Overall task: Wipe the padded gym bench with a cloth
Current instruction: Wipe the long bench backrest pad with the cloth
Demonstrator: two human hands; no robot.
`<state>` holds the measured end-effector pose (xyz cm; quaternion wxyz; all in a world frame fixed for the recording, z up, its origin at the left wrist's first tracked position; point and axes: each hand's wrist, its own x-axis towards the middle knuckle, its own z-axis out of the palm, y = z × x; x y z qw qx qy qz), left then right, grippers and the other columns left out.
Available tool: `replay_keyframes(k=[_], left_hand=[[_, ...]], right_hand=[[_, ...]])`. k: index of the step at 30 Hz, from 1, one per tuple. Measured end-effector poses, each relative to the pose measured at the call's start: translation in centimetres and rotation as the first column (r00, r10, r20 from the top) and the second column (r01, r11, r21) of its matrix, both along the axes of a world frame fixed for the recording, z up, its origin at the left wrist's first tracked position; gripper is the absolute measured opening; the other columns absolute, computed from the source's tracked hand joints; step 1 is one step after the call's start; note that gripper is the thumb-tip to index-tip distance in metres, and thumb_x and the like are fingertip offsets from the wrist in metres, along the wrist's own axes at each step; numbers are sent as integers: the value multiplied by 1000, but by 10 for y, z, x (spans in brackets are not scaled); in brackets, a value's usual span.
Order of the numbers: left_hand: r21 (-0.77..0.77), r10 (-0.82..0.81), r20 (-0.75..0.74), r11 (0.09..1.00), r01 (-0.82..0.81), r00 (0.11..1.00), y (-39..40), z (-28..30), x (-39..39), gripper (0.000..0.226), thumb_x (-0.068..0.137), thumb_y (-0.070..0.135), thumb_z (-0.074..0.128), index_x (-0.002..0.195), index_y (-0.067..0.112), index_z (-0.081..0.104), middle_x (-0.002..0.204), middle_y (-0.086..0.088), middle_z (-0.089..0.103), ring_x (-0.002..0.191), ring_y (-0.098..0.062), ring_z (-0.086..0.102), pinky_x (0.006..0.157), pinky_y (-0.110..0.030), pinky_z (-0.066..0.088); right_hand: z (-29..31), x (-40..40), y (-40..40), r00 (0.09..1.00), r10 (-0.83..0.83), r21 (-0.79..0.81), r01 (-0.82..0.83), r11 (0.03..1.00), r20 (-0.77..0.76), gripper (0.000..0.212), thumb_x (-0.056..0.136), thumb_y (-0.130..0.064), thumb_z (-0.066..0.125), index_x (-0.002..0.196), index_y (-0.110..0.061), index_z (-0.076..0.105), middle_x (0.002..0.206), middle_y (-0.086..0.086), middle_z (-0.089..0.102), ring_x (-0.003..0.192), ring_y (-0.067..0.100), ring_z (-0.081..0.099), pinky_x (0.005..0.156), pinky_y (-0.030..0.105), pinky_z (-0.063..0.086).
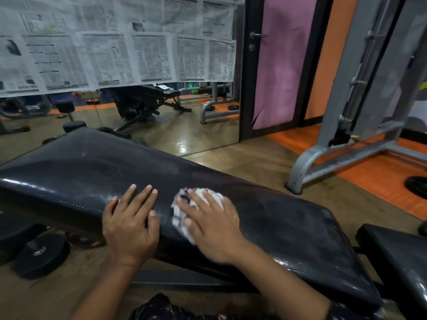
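Bench: my long black padded vinyl bench [288, 218] runs from 10 o'clock to 4 o'clock, its glossy surface streaked with dust.
Cloth: my crumpled white-and-grey cloth [184, 211] lies near the bench's middle, under my right hand.
Right hand: my right hand [211, 225] presses flat on the cloth, fingers spread.
Left hand: my left hand [131, 220] rests released on the padding, just at 9 o'clock of the cloth.
Floor: round black weight plates [41, 252] lie at 8 o'clock.

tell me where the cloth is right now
In the head view the cloth lies bunched on the bench pad just right of centre, under the right hand, beside the left hand.
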<state>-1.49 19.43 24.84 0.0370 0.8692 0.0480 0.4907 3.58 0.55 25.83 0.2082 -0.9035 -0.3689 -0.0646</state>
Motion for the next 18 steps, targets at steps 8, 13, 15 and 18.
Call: replay_keyframes(k=[8, 13, 15, 18], left_hand=[[-18, -12, -5, 1000, 12, 1000, -1, 0, 0, 42, 90, 28, 39, 114, 13, 69, 122, -1, 65, 126, -22, 51, 101, -46, 34], [-4, -6, 20, 1000, 7, 1000, 0, -2, 0, 42, 89, 27, 38, 113, 12, 70, 121, -2, 65, 125, -24, 53, 100, -47, 34], [11, -8, 35, 1000, 8, 999, 0, -3, 0, 42, 89, 26, 39, 112, 12, 70, 120, -2, 66, 124, -25, 53, 98, -47, 34], [29, -6, 33, 1000, 5, 999, 2, -2, 0, 41, 89, 26, 40, 112, 11, 70, 121, -3, 66, 124, -25, 54, 99, -47, 34]], right_hand=[[-13, 61, -60, 963, -252, -49, 248, 967, -97, 58, 90, -58, 6, 146, -51, 20, 160, -15, 17, 148, 14, 13, 117, 45, 15], [-1, 42, -9, 974, -215, -61, 210, 976, -78, 48, 100, -44, 19, 148, -45, 18, 161, -12, 11, 149, 23, 7, 116, 54, 8], [-3, 7, -15, 998, -44, -19, 43, 999, -52, 48, 101, -45, 21, 148, -48, 15, 161, -14, 7, 149, 17, -1, 117, 51, -1], [-11, 6, -46, 996, 81, -12, -81, 997, -33, 52, 93, -58, 11, 145, -54, 13, 160, -18, 9, 149, 10, 1, 118, 43, 1]])
